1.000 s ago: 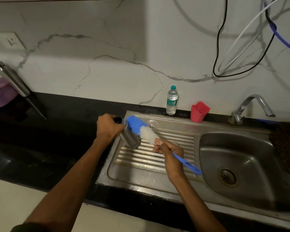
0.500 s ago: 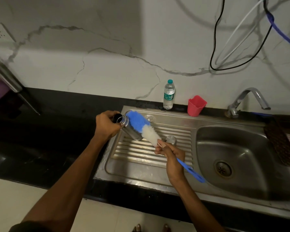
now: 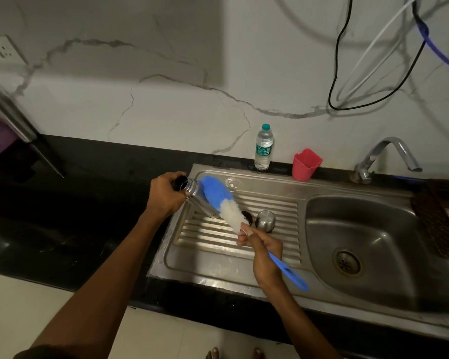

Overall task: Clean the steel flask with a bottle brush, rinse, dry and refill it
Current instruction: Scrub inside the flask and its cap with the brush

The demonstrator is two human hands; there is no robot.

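My left hand point(image 3: 165, 194) grips the steel flask point(image 3: 192, 194) near its open dark mouth, holding it tilted over the left end of the drainboard point(image 3: 218, 260). My right hand point(image 3: 263, 251) holds the blue handle of the bottle brush point(image 3: 226, 203). The brush's blue and white bristle head lies against the outside of the flask, beside its mouth and not inside it. The flask's steel cap point(image 3: 265, 220) sits on the drainboard just right of the brush.
The sink basin point(image 3: 373, 244) with its drain lies to the right, below the tap point(image 3: 385, 156). A plastic water bottle point(image 3: 263, 147) and a red cup point(image 3: 306, 164) stand by the wall. Black counter point(image 3: 75, 216) stretches left. A dark mat point(image 3: 438, 224) hangs at the far right.
The brush head has shifted slightly along the outside of the flask. Both hands keep their hold. The view has drifted so the cap on the drainboard now shows.
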